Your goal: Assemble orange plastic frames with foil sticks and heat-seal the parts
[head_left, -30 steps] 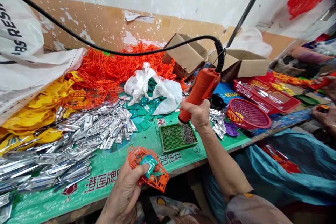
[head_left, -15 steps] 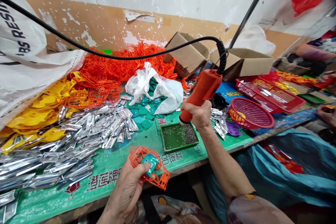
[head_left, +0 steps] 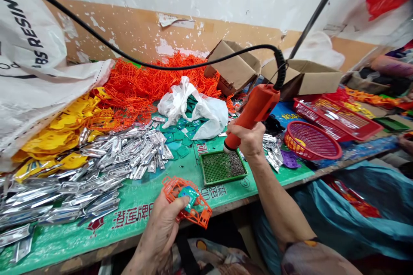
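Note:
My left hand grips an orange openwork plastic frame at the table's front edge, its thumb pressing a small teal plastic piece against it. My right hand is wrapped round a red electric screwdriver, tilted with its lower end down. That end is over a green tray with a grid floor, in which small dark metal screws lie heaped on the right side. The screwdriver's tip is too small to make out. A black cable runs from its top to the upper left.
Silver metal strips, yellow pieces and orange frames are piled at left and back. A white bag holds teal pieces. Red baskets and cardboard boxes stand right. Another person's hand shows far right.
The whole view has shifted slightly, so things sit a little further right. Both hands keep their holds, and the screwdriver stays over the tray.

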Motion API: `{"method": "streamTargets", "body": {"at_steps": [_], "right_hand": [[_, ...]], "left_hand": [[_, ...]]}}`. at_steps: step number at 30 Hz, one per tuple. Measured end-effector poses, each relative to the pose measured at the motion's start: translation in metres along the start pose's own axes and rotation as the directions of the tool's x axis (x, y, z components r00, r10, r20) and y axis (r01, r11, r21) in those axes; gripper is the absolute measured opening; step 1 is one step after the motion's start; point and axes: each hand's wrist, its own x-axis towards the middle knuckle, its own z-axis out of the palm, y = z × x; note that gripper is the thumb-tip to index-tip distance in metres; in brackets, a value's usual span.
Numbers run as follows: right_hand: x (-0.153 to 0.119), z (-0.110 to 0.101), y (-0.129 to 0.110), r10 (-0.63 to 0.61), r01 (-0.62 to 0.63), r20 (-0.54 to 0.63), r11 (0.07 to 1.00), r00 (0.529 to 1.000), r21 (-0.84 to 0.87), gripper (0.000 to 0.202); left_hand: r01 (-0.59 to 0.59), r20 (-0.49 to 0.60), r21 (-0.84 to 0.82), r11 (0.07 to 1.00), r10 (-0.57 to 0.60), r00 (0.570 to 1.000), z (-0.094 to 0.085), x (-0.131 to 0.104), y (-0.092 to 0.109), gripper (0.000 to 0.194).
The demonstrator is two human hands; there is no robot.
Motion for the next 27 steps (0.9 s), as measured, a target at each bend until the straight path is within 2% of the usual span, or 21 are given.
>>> {"method": "streamTargets", "body": {"at_steps": [3,6,9,12,17,27], "right_hand": [[-0.001,-0.001,-0.013,-0.023,0.023,-0.001,0.998,1.000,0.062,0.013],[-0.012,0.004,-0.038,-0.064,0.057,0.033,0.982,0.997,0.182,0.011],[-0.035,0.014,-0.064,-0.083,0.044,0.123,0.956,0.989,0.290,0.011],[-0.060,0.025,-0.080,-0.053,-0.041,0.234,0.924,0.971,0.380,0.021],[-0.087,0.041,-0.084,0.006,-0.157,0.313,0.874,0.950,0.459,0.038],[-0.093,0.050,-0.079,0.048,-0.201,0.366,0.896,0.930,0.395,0.045]], "left_hand": [[-0.014,0.016,0.002,1.000,0.014,1.000,-0.001,0.000,-0.001,0.033],[-0.070,0.002,0.000,0.998,0.070,0.998,0.000,0.001,-0.004,0.032],[-0.074,0.011,0.023,0.997,0.074,0.997,0.002,0.001,-0.006,0.029],[-0.090,0.035,0.036,0.995,0.089,0.995,0.002,0.001,-0.007,0.027],[-0.147,0.105,0.022,0.989,0.144,0.984,-0.002,0.003,-0.011,0.025],[-0.169,0.125,0.009,0.986,0.167,0.978,-0.001,0.005,-0.011,0.027]]}}
